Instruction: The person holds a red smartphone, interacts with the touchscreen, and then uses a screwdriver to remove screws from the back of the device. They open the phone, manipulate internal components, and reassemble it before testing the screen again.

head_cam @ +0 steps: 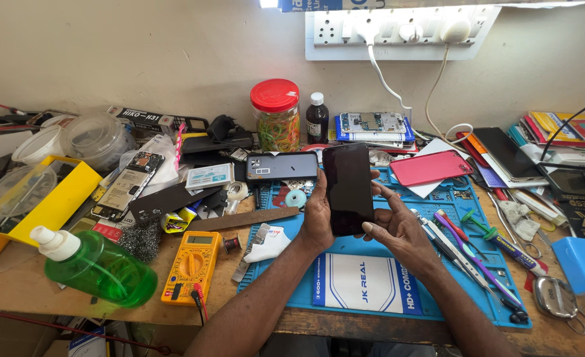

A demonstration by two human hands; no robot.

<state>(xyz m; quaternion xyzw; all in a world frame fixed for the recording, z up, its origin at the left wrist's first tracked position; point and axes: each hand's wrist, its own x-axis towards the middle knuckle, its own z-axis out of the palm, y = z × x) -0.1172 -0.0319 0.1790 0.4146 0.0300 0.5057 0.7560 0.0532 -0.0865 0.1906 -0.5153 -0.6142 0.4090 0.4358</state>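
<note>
While both hands pinch black phone (pixel 348 188) upright, white-blue flat package (pixel 366 283) lies below on blue mat (pixel 467 205).

Left hand (pixel 317 218), right hand (pixel 398 228).

Bright, even light falls from a lamp (pixel 269 3) at the top edge, casting soft shadows on the bench (pixel 21 287). Focus is sharp; edges bow slightly.

A slim black glass-fronted smartphone (pixel 348 188), screen dark, is held upright above a blue work mat (pixel 467 205).
</note>
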